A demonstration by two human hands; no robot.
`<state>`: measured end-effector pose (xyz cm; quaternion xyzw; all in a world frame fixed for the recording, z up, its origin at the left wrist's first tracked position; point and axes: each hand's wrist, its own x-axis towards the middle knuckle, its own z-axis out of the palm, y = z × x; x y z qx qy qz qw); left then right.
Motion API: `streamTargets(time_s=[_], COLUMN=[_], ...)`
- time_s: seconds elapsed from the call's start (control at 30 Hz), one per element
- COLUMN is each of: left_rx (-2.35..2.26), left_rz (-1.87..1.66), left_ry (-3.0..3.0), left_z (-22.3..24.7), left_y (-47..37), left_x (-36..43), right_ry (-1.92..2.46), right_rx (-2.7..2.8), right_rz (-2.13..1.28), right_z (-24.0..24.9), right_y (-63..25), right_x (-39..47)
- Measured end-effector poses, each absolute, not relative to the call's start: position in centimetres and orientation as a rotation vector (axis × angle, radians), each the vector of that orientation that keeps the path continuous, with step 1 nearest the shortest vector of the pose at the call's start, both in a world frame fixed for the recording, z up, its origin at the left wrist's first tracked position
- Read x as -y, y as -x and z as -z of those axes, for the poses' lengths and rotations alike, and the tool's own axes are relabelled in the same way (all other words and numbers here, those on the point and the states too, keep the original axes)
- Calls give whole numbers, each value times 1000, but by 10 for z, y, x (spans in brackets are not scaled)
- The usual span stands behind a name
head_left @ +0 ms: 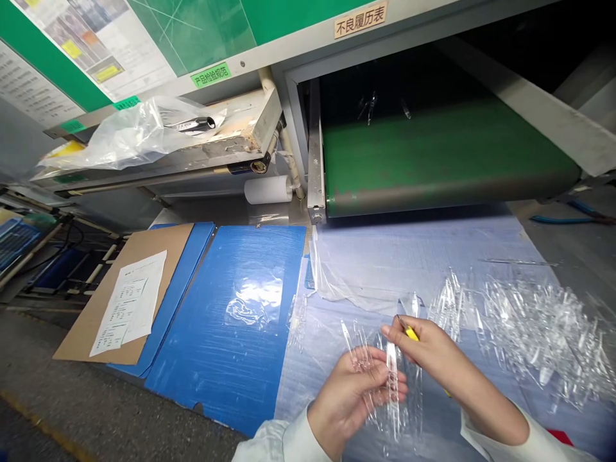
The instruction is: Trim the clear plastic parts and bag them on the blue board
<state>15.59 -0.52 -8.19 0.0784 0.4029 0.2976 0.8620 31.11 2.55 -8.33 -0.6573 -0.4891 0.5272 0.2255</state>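
My left hand [353, 391] is closed around a few thin, clear plastic pieces, one a long flat strip [393, 378] held between thumb and fingers. Close beside it, my right hand [428, 346] grips a small yellow-handled tool [411, 333] with a dark tip; most of the tool is hidden in the palm, so its exact kind does not show. The right fingertips are at the strip's upper end. Under both hands lies a film-covered worktop [366, 263]. To the right spreads a large heap of clear plastic pieces [543, 327].
A green conveyor belt [433, 160] carrying a few clear pieces ends above the worktop. Blue sheets [231, 276] and brown cardboard [139, 256] with a paper lie left. A shelf [240, 141] holds a plastic bag [139, 135]. Blue-handled pliers [563, 219] rest at far right.
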Motion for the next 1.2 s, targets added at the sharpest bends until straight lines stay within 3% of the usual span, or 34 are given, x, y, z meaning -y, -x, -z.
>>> streamTargets(time_s=[0.43, 0.7, 1.2], left_rx=[-963, -1032, -1040], left_rz=[-711, -648, -691], left_ry=[-119, -560, -840], left_z=[81, 70, 54], left_y=[-165, -168, -155], left_x=[5, 4, 1], right_ry=[1873, 1800, 1603], right_rx=[1350, 1375, 1899], right_rz=[-1319, -1250, -1315], right_z=[79, 82, 65], right_y=[-310, -312, -317], right_x=[-25, -15, 27])
